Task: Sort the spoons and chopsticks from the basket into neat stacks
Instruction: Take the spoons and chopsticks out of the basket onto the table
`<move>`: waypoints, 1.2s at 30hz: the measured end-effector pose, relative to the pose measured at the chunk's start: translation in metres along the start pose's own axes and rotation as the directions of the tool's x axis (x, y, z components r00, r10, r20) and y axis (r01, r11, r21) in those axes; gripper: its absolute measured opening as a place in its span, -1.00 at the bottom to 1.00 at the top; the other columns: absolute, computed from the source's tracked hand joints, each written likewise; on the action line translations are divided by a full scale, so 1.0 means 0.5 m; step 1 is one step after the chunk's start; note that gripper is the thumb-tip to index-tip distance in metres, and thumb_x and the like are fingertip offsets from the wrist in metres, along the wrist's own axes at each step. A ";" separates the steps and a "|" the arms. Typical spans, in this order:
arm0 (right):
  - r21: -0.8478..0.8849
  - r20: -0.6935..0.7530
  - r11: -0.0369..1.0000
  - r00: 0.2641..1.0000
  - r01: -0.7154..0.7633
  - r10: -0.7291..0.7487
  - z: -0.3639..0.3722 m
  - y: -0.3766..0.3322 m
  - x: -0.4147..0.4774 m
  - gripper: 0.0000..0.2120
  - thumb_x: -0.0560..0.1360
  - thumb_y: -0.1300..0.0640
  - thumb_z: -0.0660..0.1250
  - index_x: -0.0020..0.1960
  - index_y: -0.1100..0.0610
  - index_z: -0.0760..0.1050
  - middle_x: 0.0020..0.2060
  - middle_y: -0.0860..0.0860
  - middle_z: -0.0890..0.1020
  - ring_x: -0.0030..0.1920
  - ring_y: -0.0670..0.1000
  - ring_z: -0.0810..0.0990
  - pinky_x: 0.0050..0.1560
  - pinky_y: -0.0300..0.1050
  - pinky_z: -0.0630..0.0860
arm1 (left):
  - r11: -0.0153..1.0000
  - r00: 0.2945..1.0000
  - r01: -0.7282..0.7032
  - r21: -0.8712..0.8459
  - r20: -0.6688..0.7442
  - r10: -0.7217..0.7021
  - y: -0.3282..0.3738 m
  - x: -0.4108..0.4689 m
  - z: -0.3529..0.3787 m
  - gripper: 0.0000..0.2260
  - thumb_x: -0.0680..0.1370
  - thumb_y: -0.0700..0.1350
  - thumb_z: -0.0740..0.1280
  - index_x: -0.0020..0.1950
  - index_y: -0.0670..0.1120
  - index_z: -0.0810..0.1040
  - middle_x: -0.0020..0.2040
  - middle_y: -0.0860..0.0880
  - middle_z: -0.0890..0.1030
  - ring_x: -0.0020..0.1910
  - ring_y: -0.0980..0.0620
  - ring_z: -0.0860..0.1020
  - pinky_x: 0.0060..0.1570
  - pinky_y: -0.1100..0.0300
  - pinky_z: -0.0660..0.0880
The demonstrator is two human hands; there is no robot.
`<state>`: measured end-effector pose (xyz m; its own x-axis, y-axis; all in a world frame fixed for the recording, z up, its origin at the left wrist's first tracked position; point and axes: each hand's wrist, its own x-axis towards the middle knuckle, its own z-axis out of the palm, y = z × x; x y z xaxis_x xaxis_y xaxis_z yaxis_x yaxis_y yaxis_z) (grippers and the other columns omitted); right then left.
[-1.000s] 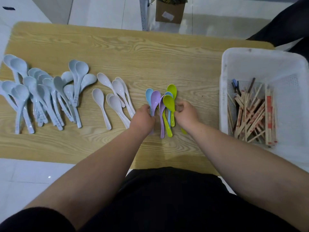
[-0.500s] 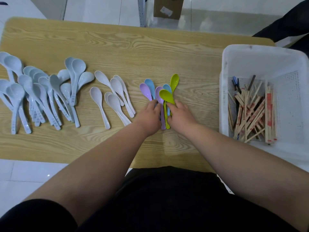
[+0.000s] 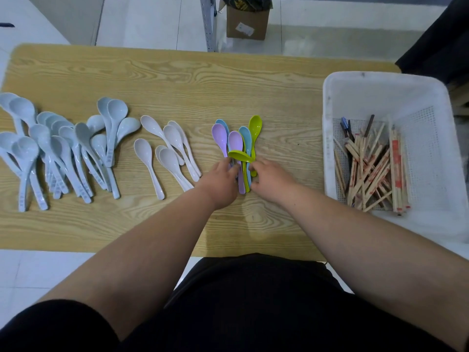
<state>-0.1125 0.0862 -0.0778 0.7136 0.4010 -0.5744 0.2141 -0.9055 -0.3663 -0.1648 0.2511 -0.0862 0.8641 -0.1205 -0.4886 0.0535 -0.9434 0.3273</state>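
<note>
Desk [image 3: 177,80]: pale yellow-tan with bold wavy wood grain. I log the spoons by colour. The grey-blue spoons [image 3: 63,148] have faint grey print on the handles. The white spoons [image 3: 172,148] are plain. I count two lilac spoons [image 3: 219,137], two sky-blue spoons [image 3: 245,138] and two green spoons [image 3: 255,127], lime and unpatterned. Basket [image 3: 380,82]: white, with fine dotted holes in the floor. Chopsticks [image 3: 368,171]: light tan, many with red print; I see a few dark brown and dark blue. Box [image 3: 247,21]: brown with a white label. The person's clothing [image 3: 253,301]: black.
</note>
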 end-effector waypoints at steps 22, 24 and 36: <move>-0.115 -0.348 0.992 0.934 0.045 -0.083 -0.154 0.369 -0.272 -0.59 0.55 0.15 0.28 0.39 0.16 0.46 0.26 0.11 0.53 0.32 0.15 0.45 0.34 0.04 0.37 | 0.833 0.743 -0.493 0.252 -0.377 0.554 0.383 0.030 -0.030 -0.53 0.47 -0.03 0.21 0.31 -0.24 0.54 0.14 -0.21 0.58 0.20 -0.26 0.50 0.30 -0.07 0.41; -0.137 -0.262 0.990 0.965 -0.023 -0.014 -0.164 0.430 -0.293 -0.55 0.56 0.14 0.27 0.44 0.15 0.41 0.31 0.12 0.49 0.34 0.15 0.41 0.34 0.02 0.34 | 0.764 0.728 -0.553 0.332 -0.255 0.637 0.423 0.041 -0.011 -0.55 0.51 0.00 0.18 0.29 -0.20 0.56 0.12 -0.18 0.60 0.23 -0.24 0.51 0.37 -0.04 0.32; -0.223 0.085 0.975 0.996 0.001 0.018 -0.196 0.570 -0.326 -0.65 0.56 0.02 0.22 0.29 0.14 0.43 0.22 0.12 0.45 0.19 0.16 0.46 0.13 0.04 0.49 | 0.966 0.981 -0.192 0.174 0.043 0.188 0.604 0.118 0.047 -0.57 0.58 0.02 0.23 0.41 -0.10 0.29 0.29 -0.14 0.36 0.30 -0.21 0.38 0.25 -0.10 0.43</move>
<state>-0.1024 -0.2509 -0.0170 0.6579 0.3949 -0.6413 0.3582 -0.9131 -0.1948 -0.1094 -0.0481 -0.0354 0.8367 -0.3084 -0.4527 -0.2016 -0.9418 0.2690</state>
